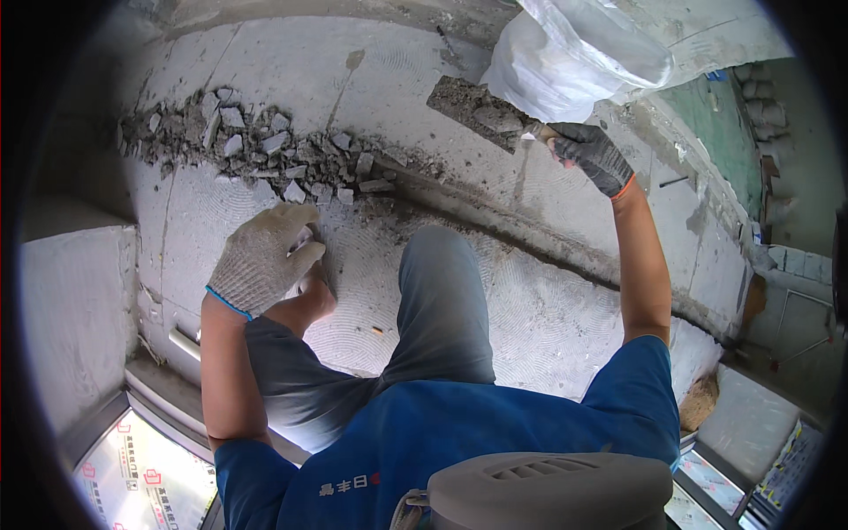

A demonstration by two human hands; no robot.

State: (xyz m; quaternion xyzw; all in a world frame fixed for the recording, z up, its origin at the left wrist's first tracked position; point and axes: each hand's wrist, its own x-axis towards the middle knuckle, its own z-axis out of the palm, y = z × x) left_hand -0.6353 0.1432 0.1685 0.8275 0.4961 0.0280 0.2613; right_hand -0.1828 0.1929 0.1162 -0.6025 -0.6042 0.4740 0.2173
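Right grip: the right hand (590, 155), in a dark glove, is closed round the handle of a trowel (477, 113) and holds it raised.
Trowel: its blade runs up and to the left of that grip, loaded with grey rubble.
Bag: a white plastic bag (574, 53) hangs just above the right grip, touching the blade's far end.
Left grip: the left hand (263, 258), in a pale knit glove, has its fingers loosely curled, resting at the knee and holding nothing.
Rubble: a heap of broken grey chunks (265, 146) lies on the floor (548, 318) just beyond the left grip, well left of the trowel.
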